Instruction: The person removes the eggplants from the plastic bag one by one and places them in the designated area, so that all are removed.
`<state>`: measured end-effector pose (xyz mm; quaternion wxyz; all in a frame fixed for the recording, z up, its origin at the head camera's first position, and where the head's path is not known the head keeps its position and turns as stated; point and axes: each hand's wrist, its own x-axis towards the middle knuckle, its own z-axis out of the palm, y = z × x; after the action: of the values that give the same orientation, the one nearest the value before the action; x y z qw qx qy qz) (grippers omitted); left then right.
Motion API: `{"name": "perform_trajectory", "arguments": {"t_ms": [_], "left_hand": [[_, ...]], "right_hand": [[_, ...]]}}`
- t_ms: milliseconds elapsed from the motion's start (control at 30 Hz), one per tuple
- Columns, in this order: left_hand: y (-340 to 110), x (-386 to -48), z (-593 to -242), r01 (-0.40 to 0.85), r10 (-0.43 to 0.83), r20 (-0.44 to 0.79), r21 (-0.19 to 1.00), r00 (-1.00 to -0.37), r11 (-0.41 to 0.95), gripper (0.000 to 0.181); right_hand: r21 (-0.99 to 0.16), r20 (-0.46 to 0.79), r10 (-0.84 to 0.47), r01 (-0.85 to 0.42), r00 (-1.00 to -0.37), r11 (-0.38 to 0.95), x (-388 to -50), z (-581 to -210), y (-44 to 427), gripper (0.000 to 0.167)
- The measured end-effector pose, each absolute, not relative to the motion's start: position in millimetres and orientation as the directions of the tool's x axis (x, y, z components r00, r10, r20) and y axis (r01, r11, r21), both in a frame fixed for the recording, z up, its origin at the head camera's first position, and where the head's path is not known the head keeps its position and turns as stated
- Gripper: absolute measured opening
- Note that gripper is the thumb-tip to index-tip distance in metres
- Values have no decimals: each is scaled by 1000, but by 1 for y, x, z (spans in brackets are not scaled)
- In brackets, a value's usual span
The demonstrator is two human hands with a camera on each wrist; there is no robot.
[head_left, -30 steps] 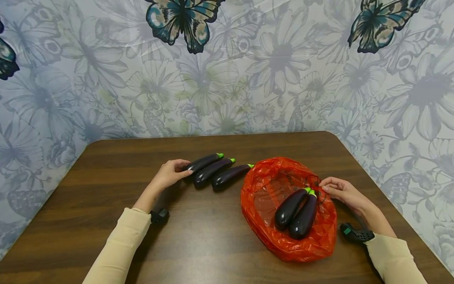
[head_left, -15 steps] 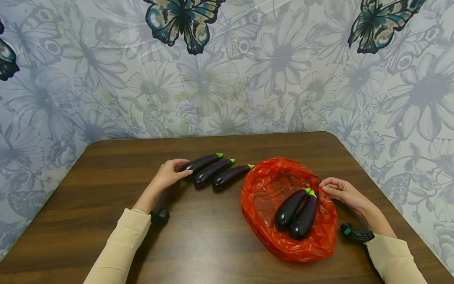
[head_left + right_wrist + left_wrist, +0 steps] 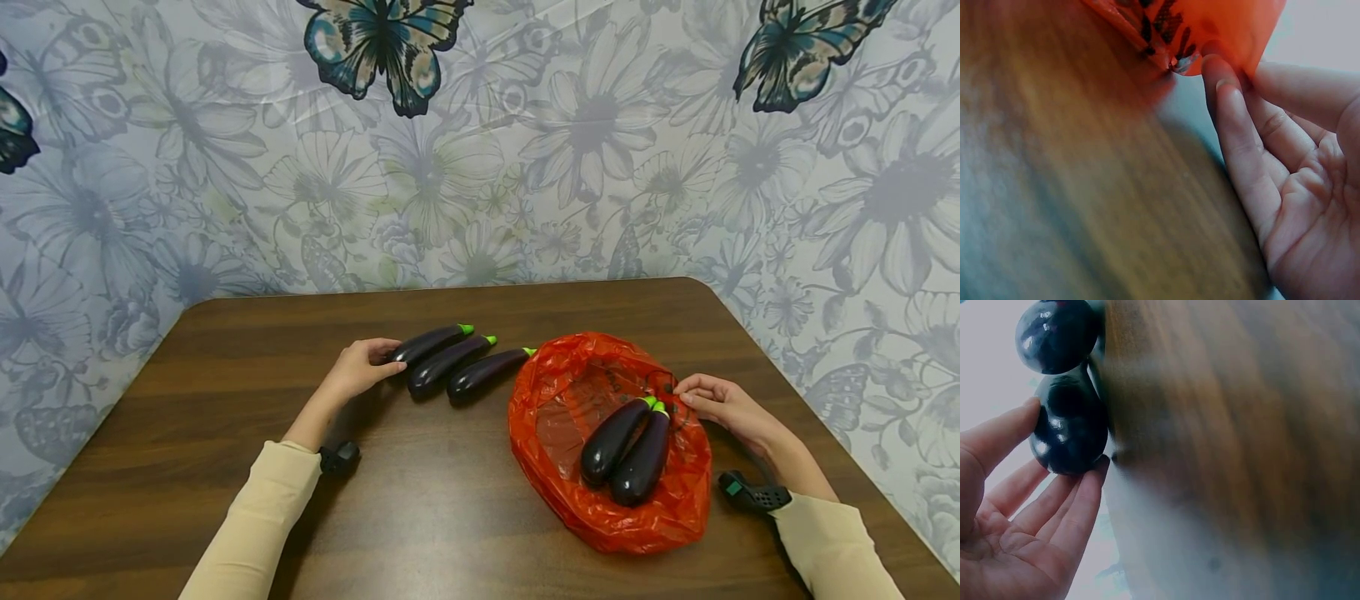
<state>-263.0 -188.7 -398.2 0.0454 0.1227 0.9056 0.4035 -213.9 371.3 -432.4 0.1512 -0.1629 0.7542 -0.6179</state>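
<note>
Three dark purple eggplants lie side by side on the wooden table. My left hand (image 3: pixel 362 368) holds the rounded end of the leftmost eggplant (image 3: pixel 431 342), thumb on one side and fingers on the other; the left wrist view shows this eggplant (image 3: pixel 1071 425) between them. Beside it are the middle eggplant (image 3: pixel 450 367) and the right one (image 3: pixel 486 375), its green stem near the bag. A red plastic bag (image 3: pixel 555 492) stands with its mouth spread, two eggplants (image 3: pixel 613 442) inside. My right hand (image 3: pixel 731 410) pinches the bag's right edge; the right wrist view shows the bag (image 3: pixel 1222 28) between thumb and fingers.
The brown wooden table (image 3: pixel 420 517) has rounded far corners. Behind it hangs a pale floral cloth (image 3: pixel 480 192) with butterfly prints. Each wrist wears a black device, the left one (image 3: pixel 340 457) near the table surface.
</note>
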Motion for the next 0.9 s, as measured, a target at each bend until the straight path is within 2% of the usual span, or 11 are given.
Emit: {"name": "perform_trajectory", "arguments": {"t_ms": [467,700,900], "left_hand": [[-189,-257,-394,215,256,57,731,-965,647,51],[-173,-248,-371,266,224,158,731,-962,629,54],[-127,-229,-349,382,248,292,742,-924,550,46]], "right_hand": [[-982,-20,-445,-66,-895,178,-214,-432,373,17],[-977,-26,-437,-69,-899,200,-215,-430,373,16],[-979,-24,-441,-67,-897,190,-213,-433,375,16]]}}
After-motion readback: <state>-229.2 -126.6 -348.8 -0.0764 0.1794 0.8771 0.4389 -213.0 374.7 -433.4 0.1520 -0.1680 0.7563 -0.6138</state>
